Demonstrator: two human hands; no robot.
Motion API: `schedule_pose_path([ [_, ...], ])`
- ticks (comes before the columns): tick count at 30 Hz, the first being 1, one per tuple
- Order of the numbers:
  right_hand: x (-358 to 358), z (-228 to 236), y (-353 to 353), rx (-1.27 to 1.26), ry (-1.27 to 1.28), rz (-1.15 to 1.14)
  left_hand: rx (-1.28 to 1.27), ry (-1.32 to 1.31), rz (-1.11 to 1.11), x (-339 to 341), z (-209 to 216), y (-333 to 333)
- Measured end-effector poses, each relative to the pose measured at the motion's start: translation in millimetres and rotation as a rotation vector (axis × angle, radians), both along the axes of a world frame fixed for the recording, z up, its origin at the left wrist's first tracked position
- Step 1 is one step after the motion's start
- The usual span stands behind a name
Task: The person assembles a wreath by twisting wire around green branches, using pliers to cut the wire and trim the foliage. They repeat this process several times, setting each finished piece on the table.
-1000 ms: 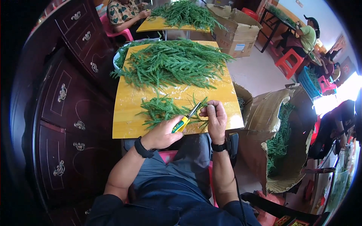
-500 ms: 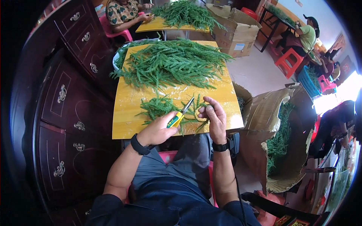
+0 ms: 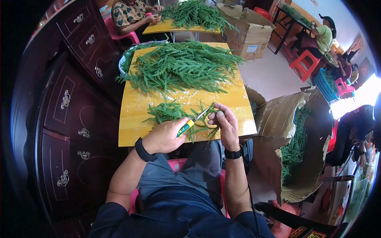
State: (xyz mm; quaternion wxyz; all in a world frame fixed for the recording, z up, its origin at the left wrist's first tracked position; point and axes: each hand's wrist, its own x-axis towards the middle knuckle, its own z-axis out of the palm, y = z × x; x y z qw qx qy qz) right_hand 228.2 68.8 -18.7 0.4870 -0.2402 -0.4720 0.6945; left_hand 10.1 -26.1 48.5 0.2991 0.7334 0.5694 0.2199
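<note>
Pliers (image 3: 186, 127), in the head view, fill the curled fingers of the left hand (image 3: 163, 137), nose toward one o'clock; clear of the right hand (image 3: 227, 126) moments ago, it now reaches that hand's thumb and forefinger, which seem to pinch a sprig (image 3: 214, 133) hanging toward seven o'clock, so pliers and sprig apparently meet.

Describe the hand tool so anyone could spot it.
Find the nearest yellow table. Over its near edge, the left hand grips the tool. Its metal tip and yellow and green handle set it apart from the sprigs beside it.
</note>
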Motion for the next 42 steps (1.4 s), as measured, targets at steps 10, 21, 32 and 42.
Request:
schedule_pose_path([
  [10,2,11,-3,-0.166,0.128,0.006,0.040,0.051,-0.045,9,3,-1],
  [21,-1,2,-1,-0.018,0.035,-0.127,-0.130,-0.115,-0.029,9,5,-6],
  [32,-7,3,-5,0.029,0.023,-0.171,-0.271,-0.303,0.069,4,-10,-13],
  [42,-12,-10,-5,0.141,-0.205,-0.217,-0.145,-0.288,0.111,16,-20,-3],
])
